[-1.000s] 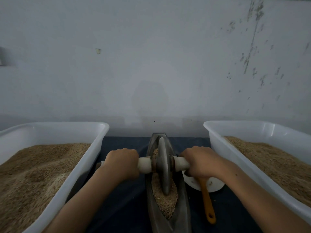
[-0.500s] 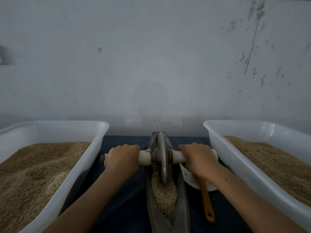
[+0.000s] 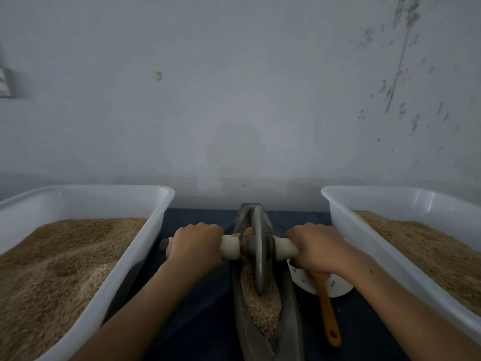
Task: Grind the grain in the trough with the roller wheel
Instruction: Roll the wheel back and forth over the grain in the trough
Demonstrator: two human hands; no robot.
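Note:
A narrow grey metal trough (image 3: 292,316) runs away from me down the middle of the dark cloth, holding tan grain (image 3: 263,308). The grey roller wheel (image 3: 259,252) stands upright in the trough, toward its far half, on a pale axle handle (image 3: 230,247) that sticks out both sides. My left hand (image 3: 196,244) grips the left end of the handle. My right hand (image 3: 315,250) grips the right end. The wheel's lower rim is buried in the grain.
Two large white plastic tubs full of grain flank the trough, one at the left (image 3: 156,212) and one at the right (image 3: 338,212). A white bowl (image 3: 338,287) with an orange-handled tool (image 3: 328,316) lies right of the trough. A grey wall stands close behind.
Both hands pushed the wheel away from me along the trough from its middle toward the far end, then eased it slightly back; more grain shows at the near end.

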